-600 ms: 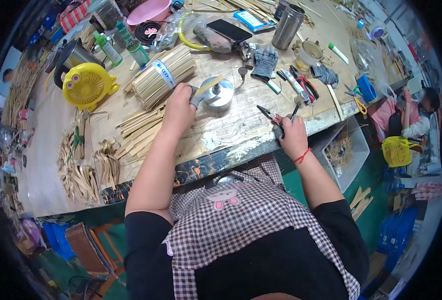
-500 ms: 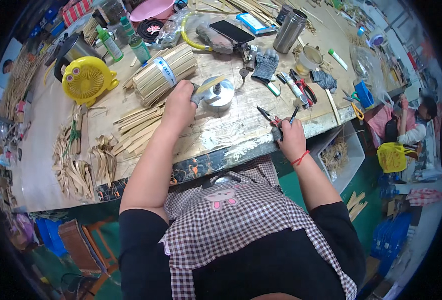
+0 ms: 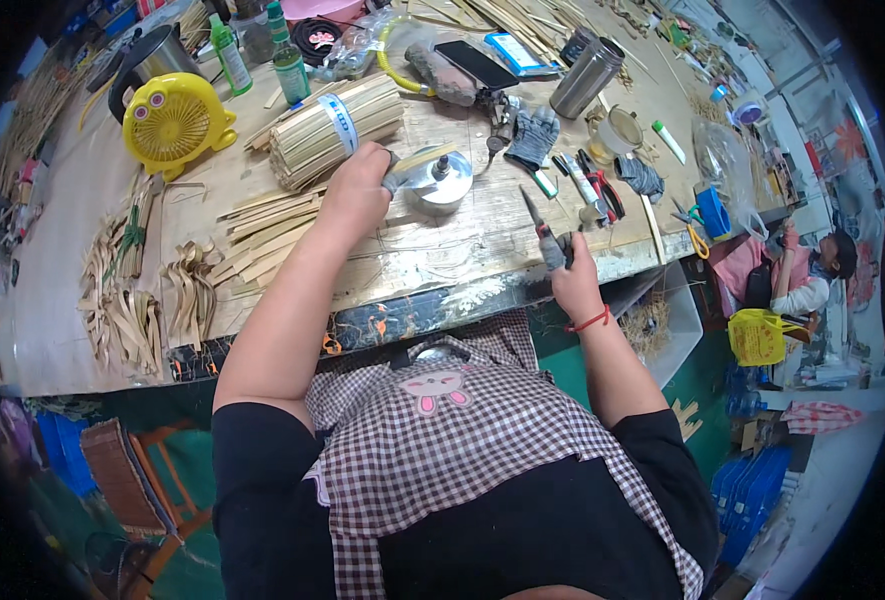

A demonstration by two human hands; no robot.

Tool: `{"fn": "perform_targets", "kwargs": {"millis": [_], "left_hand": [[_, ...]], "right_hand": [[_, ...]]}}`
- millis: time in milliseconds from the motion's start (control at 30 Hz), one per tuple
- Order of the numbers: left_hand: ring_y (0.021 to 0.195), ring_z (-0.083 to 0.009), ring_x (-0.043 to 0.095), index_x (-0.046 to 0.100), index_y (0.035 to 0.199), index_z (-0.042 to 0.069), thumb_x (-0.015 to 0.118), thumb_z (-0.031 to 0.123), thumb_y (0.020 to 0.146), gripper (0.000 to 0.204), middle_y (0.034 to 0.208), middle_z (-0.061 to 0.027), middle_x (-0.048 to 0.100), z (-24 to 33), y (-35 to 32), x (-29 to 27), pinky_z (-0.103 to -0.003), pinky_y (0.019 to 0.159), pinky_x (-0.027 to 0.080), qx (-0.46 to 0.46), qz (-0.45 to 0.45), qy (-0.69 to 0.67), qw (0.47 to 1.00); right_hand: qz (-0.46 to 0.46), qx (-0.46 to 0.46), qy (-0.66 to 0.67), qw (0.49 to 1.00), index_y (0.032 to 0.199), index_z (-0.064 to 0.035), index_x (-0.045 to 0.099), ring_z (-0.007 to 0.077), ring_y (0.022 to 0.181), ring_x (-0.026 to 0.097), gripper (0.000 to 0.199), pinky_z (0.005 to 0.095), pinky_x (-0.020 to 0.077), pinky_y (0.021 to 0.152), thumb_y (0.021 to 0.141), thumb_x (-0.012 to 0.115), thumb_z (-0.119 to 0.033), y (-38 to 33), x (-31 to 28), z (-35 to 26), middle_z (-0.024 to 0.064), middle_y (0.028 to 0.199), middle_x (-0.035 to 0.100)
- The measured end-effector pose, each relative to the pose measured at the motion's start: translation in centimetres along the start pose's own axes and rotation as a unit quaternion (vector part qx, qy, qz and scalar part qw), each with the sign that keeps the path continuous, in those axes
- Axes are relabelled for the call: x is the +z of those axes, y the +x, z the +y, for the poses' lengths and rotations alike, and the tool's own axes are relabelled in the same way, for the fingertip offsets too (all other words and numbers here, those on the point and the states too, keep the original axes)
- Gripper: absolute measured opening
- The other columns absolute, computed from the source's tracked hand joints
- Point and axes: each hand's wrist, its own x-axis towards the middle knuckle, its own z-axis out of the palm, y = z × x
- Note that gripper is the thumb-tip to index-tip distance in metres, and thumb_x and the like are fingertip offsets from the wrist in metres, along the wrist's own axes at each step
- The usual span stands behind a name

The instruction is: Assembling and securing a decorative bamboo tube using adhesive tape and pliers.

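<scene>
1. Near the middle of the worktop (image 3: pixel 462 240), the left hand (image 3: pixel 357 190) is closed on a strip of bamboo (image 3: pixel 417 160) that lies across a round metal lid (image 3: pixel 440 178).
2. At the front edge of the worktop, the right hand (image 3: pixel 572 275) grips a small knife (image 3: pixel 540 228), its blade pointing away from the person.
3. Just beside the left hand, toward the back, lies a bundle of bamboo strips (image 3: pixel 327 130) with a white and blue band around it.
4. At the back left stands a yellow round fan (image 3: pixel 174 122), and behind it two green bottles (image 3: pixel 287 65).
5. Toward the back edge lies a flat blue and white package (image 3: pixel 515 52) beside a dark phone (image 3: pixel 474 62).
</scene>
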Motion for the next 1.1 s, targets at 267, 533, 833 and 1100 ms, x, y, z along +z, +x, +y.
{"fn": "perform_targets", "kwargs": {"millis": [267, 533, 833, 1100], "left_hand": [[0.094, -0.0391, 0.058, 0.058, 0.093, -0.003, 0.057, -0.004, 0.078, 0.015, 0.100, -0.0171, 0.059, 0.1, -0.2, -0.3, -0.043, 0.081, 0.047, -0.001, -0.004, 0.008, 1.000], [0.100, -0.0370, 0.057, 0.060, 0.094, -0.001, 0.056, -0.006, 0.076, 0.019, 0.105, -0.0157, 0.058, 0.8, 0.8, 0.1, -0.043, 0.085, 0.047, -0.009, -0.038, 0.026, 0.999], [0.102, -0.0362, 0.057, 0.061, 0.095, 0.000, 0.055, -0.007, 0.075, 0.023, 0.105, -0.0153, 0.057, 0.8, 0.7, 0.3, -0.043, 0.087, 0.047, -0.005, -0.038, 0.033, 0.999], [0.096, -0.0386, 0.058, 0.060, 0.094, -0.003, 0.057, -0.003, 0.080, 0.015, 0.103, -0.0169, 0.058, -0.2, 0.4, 0.2, -0.043, 0.082, 0.048, -0.003, -0.023, 0.021, 1.000]], "right_hand": [[-0.128, 0.084, 0.274, 0.949, 0.099, 0.0005, 0.057, 0.0120, 0.070, 0.063, 0.018, 0.0268, 0.0488, 0.057, 0.090, 0.065, -0.013, 2.0, 3.5, -7.2, 0.0109, 0.088, 0.068], [-0.128, 0.053, 0.191, 0.972, 0.098, 0.0021, 0.056, 0.0142, 0.068, 0.064, 0.020, 0.0278, 0.0501, 0.058, 0.088, 0.065, -0.013, 3.9, 4.2, -7.8, 0.0113, 0.083, 0.067], [-0.129, 0.061, 0.148, 0.979, 0.103, 0.0023, 0.056, 0.0169, 0.074, 0.066, 0.018, 0.0295, 0.0535, 0.061, 0.087, 0.058, -0.006, 4.4, 4.4, -8.3, 0.0116, 0.088, 0.065], [-0.134, 0.055, 0.129, 0.981, 0.101, 0.0051, 0.055, 0.0207, 0.064, 0.065, 0.020, 0.0342, 0.0529, 0.057, 0.081, 0.057, -0.002, 4.6, 4.3, -9.2, 0.0151, 0.081, 0.063]]}}
